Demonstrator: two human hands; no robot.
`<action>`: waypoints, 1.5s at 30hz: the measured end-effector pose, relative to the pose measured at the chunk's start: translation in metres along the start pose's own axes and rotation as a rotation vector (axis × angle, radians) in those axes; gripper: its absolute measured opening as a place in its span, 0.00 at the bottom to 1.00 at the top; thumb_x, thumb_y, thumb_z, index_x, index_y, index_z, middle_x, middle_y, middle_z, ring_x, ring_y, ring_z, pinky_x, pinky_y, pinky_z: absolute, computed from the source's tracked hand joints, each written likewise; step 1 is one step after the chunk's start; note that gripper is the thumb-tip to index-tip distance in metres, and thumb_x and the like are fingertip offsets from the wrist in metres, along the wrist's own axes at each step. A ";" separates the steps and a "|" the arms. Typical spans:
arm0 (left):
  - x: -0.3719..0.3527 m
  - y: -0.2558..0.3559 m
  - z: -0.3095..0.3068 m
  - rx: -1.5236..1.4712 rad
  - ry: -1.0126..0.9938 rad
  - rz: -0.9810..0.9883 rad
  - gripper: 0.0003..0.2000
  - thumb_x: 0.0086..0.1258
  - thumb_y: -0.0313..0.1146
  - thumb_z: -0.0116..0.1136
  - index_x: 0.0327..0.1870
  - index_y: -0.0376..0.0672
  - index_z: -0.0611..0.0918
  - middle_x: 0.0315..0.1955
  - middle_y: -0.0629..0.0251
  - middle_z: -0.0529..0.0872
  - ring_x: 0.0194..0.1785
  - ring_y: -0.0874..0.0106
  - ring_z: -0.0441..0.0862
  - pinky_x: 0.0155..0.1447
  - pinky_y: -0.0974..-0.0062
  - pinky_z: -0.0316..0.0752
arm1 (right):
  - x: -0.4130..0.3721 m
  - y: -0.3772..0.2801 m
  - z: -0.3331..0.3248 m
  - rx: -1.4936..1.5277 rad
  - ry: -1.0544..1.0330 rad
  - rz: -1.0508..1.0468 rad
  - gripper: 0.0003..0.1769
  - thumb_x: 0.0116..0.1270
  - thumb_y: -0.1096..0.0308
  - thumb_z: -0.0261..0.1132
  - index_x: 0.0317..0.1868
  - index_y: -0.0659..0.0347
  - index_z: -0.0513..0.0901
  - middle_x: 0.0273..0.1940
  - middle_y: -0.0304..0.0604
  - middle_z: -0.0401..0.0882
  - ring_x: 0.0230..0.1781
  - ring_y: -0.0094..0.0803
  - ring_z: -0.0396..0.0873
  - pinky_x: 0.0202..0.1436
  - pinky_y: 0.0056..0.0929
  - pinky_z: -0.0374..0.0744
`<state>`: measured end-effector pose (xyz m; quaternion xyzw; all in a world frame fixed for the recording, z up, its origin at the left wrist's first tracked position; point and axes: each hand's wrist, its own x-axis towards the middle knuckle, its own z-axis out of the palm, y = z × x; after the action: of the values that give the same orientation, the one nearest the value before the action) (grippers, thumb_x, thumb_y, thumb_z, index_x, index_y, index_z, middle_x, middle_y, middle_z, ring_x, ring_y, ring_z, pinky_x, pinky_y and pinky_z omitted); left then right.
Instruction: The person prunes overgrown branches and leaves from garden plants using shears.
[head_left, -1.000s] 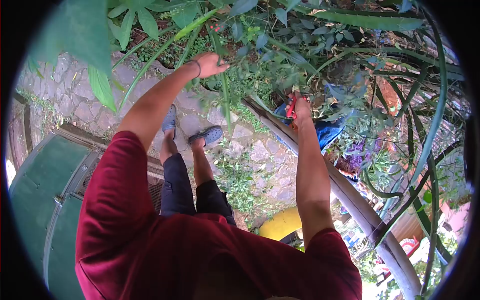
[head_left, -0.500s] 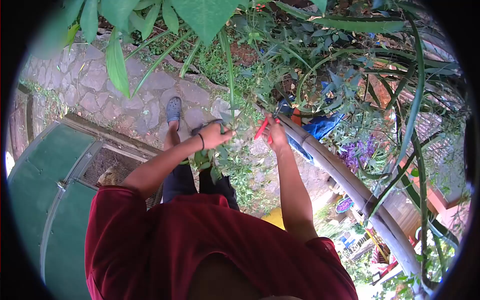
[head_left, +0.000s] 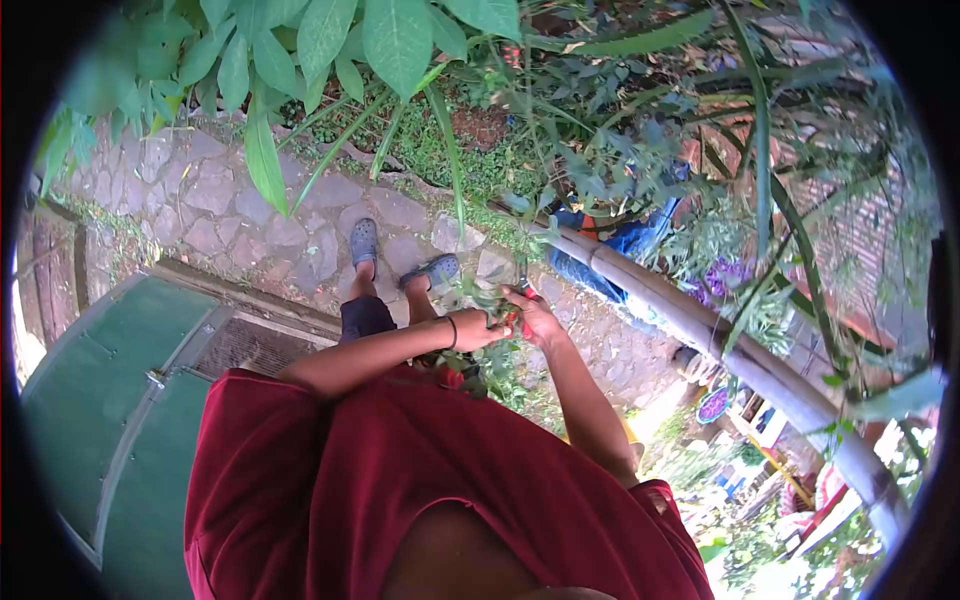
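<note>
My left hand (head_left: 482,330), with a dark band at its wrist, is closed around a leafy green stem (head_left: 468,368) in front of my body. Leaves stick out above and below the fingers. Right beside it, my right hand (head_left: 538,318) grips red-handled pruning shears (head_left: 528,328), their dark blades pointing away from me. The fingers of both hands come together at the shears' handles and partly hide them.
A stone-paved path (head_left: 290,232) runs under my clog-clad feet. On the left stands a green-panelled cage (head_left: 120,350) with wire mesh. A bamboo pole (head_left: 690,318) slants along the right, with long spiky leaves (head_left: 762,150) beyond. Broad leaves (head_left: 395,45) hang overhead.
My hands have come together and closer to my body; the shears have moved from apart on the right to beside the left hand. The view has shifted slightly, showing both feet more fully.
</note>
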<state>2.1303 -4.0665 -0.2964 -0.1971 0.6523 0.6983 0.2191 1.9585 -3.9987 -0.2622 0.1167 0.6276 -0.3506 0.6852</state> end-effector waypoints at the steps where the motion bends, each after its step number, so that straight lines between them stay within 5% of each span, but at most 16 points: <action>1: -0.003 0.005 0.003 0.097 -0.075 0.046 0.31 0.73 0.64 0.39 0.37 0.45 0.85 0.28 0.48 0.84 0.38 0.54 0.83 0.47 0.54 0.75 | -0.004 0.005 -0.009 -0.159 0.063 -0.038 0.20 0.66 0.58 0.69 0.53 0.58 0.80 0.39 0.38 0.84 0.36 0.29 0.83 0.32 0.30 0.79; 4: -0.040 0.047 -0.012 0.197 -0.143 0.177 0.33 0.76 0.63 0.34 0.35 0.41 0.83 0.31 0.47 0.84 0.41 0.52 0.83 0.49 0.55 0.74 | -0.030 0.024 -0.039 -0.316 0.209 -0.123 0.14 0.67 0.60 0.67 0.49 0.57 0.84 0.39 0.38 0.86 0.39 0.31 0.85 0.37 0.40 0.80; 5: -0.032 0.044 -0.010 0.211 -0.267 -0.005 0.34 0.76 0.63 0.34 0.41 0.37 0.81 0.39 0.51 0.85 0.48 0.53 0.81 0.55 0.59 0.72 | -0.031 0.038 -0.063 -0.616 0.276 -0.228 0.14 0.66 0.58 0.67 0.47 0.57 0.84 0.39 0.40 0.86 0.39 0.33 0.85 0.39 0.39 0.80; 8: -0.046 0.055 -0.025 0.309 -0.270 0.038 0.33 0.76 0.63 0.35 0.45 0.38 0.82 0.43 0.52 0.85 0.51 0.56 0.81 0.56 0.61 0.71 | -0.061 0.082 -0.115 -1.075 0.511 -0.222 0.16 0.63 0.54 0.67 0.42 0.56 0.86 0.41 0.46 0.87 0.41 0.37 0.86 0.46 0.36 0.81; 14: -0.089 0.052 -0.062 0.412 -0.167 0.051 0.24 0.76 0.53 0.47 0.52 0.37 0.80 0.49 0.52 0.85 0.54 0.58 0.81 0.59 0.65 0.73 | -0.158 0.243 -0.213 -0.830 0.908 0.091 0.23 0.56 0.48 0.72 0.38 0.60 0.86 0.34 0.49 0.86 0.33 0.36 0.84 0.41 0.39 0.80; 16: -0.099 0.042 -0.071 0.479 -0.163 0.039 0.23 0.76 0.51 0.48 0.53 0.37 0.80 0.48 0.52 0.85 0.54 0.58 0.82 0.58 0.66 0.74 | -0.200 0.304 -0.232 -0.783 1.011 0.280 0.28 0.53 0.42 0.72 0.39 0.61 0.85 0.40 0.53 0.86 0.41 0.43 0.85 0.45 0.41 0.81; 17: -0.105 0.034 -0.073 0.489 -0.178 0.011 0.23 0.76 0.50 0.48 0.52 0.37 0.80 0.47 0.52 0.86 0.52 0.58 0.83 0.57 0.66 0.75 | -0.237 0.312 -0.217 -0.765 0.961 0.433 0.31 0.60 0.44 0.64 0.51 0.63 0.83 0.51 0.59 0.82 0.54 0.49 0.81 0.56 0.43 0.79; 19: -0.112 0.020 -0.074 0.494 -0.222 -0.005 0.22 0.77 0.48 0.48 0.53 0.35 0.79 0.44 0.52 0.87 0.49 0.60 0.85 0.55 0.67 0.76 | -0.275 0.367 -0.224 -0.825 0.919 0.464 0.34 0.63 0.38 0.58 0.49 0.64 0.83 0.52 0.61 0.81 0.57 0.50 0.79 0.59 0.45 0.77; 23: -0.130 0.067 -0.066 0.405 -0.309 -0.201 0.21 0.76 0.47 0.50 0.55 0.36 0.78 0.48 0.53 0.86 0.53 0.63 0.84 0.57 0.68 0.76 | -0.294 0.467 -0.239 -0.544 1.209 0.430 0.35 0.66 0.40 0.57 0.46 0.71 0.83 0.50 0.66 0.80 0.57 0.53 0.79 0.61 0.46 0.76; 28: -0.128 0.118 -0.047 0.677 -0.357 0.006 0.23 0.77 0.49 0.49 0.61 0.39 0.75 0.47 0.61 0.83 0.45 0.74 0.79 0.51 0.75 0.75 | -0.274 0.441 -0.206 -0.239 1.292 0.227 0.26 0.63 0.51 0.64 0.44 0.71 0.83 0.41 0.66 0.83 0.46 0.58 0.83 0.49 0.47 0.79; 31: -0.158 0.200 -0.036 0.219 -0.650 0.022 0.23 0.79 0.47 0.46 0.67 0.42 0.71 0.50 0.66 0.79 0.45 0.75 0.76 0.55 0.74 0.72 | -0.251 0.421 -0.184 0.112 1.215 0.230 0.22 0.64 0.58 0.60 0.46 0.72 0.82 0.45 0.65 0.82 0.52 0.56 0.81 0.57 0.49 0.77; 33: -0.193 0.251 -0.032 0.186 -0.830 0.182 0.24 0.79 0.46 0.45 0.69 0.42 0.68 0.53 0.65 0.77 0.50 0.74 0.75 0.59 0.74 0.70 | -0.243 0.412 -0.174 -0.363 1.424 0.161 0.20 0.64 0.61 0.60 0.49 0.69 0.80 0.45 0.65 0.82 0.51 0.58 0.81 0.56 0.49 0.77; 40: -0.284 0.332 -0.033 0.165 -1.398 0.763 0.31 0.65 0.39 0.69 0.67 0.37 0.72 0.59 0.56 0.75 0.61 0.61 0.72 0.67 0.61 0.63 | -0.208 0.319 -0.150 -0.392 1.243 -0.198 0.24 0.64 0.58 0.63 0.55 0.64 0.80 0.47 0.63 0.82 0.53 0.57 0.79 0.57 0.46 0.76; 42: -0.300 0.327 -0.034 0.109 -1.344 0.667 0.29 0.62 0.42 0.71 0.62 0.39 0.78 0.56 0.57 0.76 0.60 0.61 0.72 0.65 0.61 0.64 | -0.146 0.335 -0.174 -0.215 1.018 -0.403 0.26 0.64 0.57 0.65 0.59 0.62 0.79 0.45 0.61 0.84 0.51 0.50 0.82 0.55 0.42 0.77; 44: -0.305 0.321 -0.035 0.165 -1.216 0.735 0.28 0.58 0.43 0.73 0.59 0.42 0.81 0.53 0.59 0.77 0.57 0.61 0.72 0.64 0.62 0.65 | -0.132 0.306 -0.144 -0.191 0.902 -0.338 0.26 0.69 0.57 0.65 0.62 0.63 0.76 0.43 0.45 0.86 0.29 0.27 0.80 0.29 0.30 0.79; 45: -0.310 0.319 -0.033 0.145 -1.142 0.762 0.22 0.57 0.43 0.73 0.52 0.45 0.86 0.46 0.64 0.80 0.53 0.66 0.75 0.58 0.65 0.69 | -0.131 0.291 -0.123 -0.194 0.833 -0.329 0.26 0.68 0.58 0.65 0.62 0.63 0.75 0.42 0.45 0.86 0.26 0.27 0.77 0.28 0.30 0.78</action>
<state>2.2063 -4.1318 0.1384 0.4597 0.5035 0.6757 0.2802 2.0495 -3.6693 -0.2428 0.0819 0.8898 -0.3174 0.3175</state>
